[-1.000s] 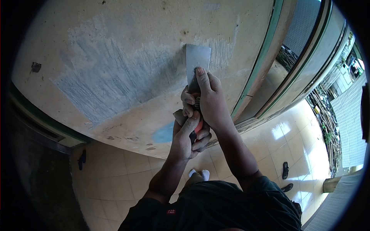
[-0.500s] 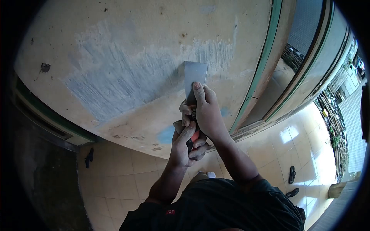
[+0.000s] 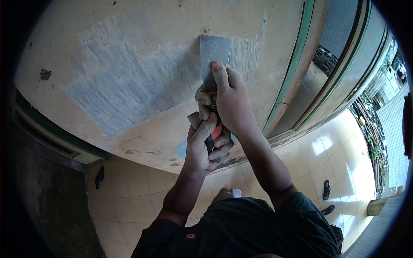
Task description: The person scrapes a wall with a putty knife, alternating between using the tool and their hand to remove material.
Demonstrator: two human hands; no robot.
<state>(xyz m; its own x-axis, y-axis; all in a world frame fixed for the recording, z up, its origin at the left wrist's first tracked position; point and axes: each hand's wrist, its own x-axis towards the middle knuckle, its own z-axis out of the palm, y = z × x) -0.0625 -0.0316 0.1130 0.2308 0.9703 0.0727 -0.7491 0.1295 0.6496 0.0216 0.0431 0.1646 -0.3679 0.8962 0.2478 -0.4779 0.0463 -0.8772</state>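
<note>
Both hands grip one scraper, which has a wide flat metal blade and a red and black handle. My left hand is wrapped around the lower handle. Higher up, my right hand closes around the neck, its thumb pressed flat on the blade. The blade points up the wall and lies over the right part of a scraped greyish patch. Whether its edge touches the wall is hard to tell. Pale dust coats the fingers of both hands.
A green-edged door or window frame stands to the right of the wall. Below is a tiled floor with dark sandals at the right and another dark shoe at the left. Piled sticks lie outside.
Both hands and the scraper have moved up the wall, so the blade now reaches the upper edge of the scraped patch. The grip looks the same.
</note>
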